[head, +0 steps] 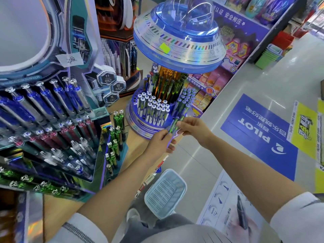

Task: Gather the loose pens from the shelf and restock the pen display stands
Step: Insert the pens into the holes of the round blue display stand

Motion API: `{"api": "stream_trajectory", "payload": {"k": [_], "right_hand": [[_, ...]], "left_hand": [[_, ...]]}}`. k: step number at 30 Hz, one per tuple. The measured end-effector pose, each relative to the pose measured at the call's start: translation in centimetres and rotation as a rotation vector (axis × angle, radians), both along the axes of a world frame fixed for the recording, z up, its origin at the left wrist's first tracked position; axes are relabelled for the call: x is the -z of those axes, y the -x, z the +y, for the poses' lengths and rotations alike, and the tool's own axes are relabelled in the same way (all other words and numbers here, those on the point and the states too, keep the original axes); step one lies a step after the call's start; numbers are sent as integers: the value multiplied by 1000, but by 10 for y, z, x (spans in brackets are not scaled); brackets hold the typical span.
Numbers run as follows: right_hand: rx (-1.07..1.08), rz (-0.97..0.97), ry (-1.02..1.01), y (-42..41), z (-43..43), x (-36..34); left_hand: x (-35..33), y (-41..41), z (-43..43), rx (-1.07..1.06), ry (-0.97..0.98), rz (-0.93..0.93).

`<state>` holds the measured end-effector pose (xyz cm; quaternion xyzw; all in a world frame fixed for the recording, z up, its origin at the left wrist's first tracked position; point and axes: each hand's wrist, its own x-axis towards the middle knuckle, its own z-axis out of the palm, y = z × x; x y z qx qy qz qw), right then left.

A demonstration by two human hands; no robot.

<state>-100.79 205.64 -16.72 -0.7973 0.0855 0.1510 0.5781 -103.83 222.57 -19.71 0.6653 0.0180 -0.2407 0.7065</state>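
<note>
Now, pens [175, 124] between left fingers [166, 135], right fingers [183, 124].

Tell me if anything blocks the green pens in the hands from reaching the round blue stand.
Nothing visible does. The left hand and right hand grip the green pens just in front of the round blue stand, open air between. White-capped pens fill many near holes; the saucer top overhangs higher up.

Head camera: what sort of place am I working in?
Most likely a stationery shop. A round pen stand and a tiered pen rack stand stocked on a wooden shelf, packaged goods line the aisle, and a Pilot floor sticker lies beyond.
</note>
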Motion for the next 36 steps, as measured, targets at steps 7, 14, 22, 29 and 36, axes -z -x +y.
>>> {"api": "stream_trajectory", "payload": {"k": [7, 14, 22, 29, 36], "right_hand": [[330, -325, -7, -5, -20, -11], [396, -445, 98, -9, -11, -15], [430, -432, 283, -9, 5, -9], [476, -432, 303, -12, 22, -11], [486, -439, 386, -18, 25, -11]], "left_hand": [[5, -3, -6, -145, -99, -151], [-4, 0, -14, -229, -7, -68], [-1, -2, -5, -217, 39, -18], [1, -6, 5, -189, 66, 15], [4, -10, 7, -152, 90, 25]]}}
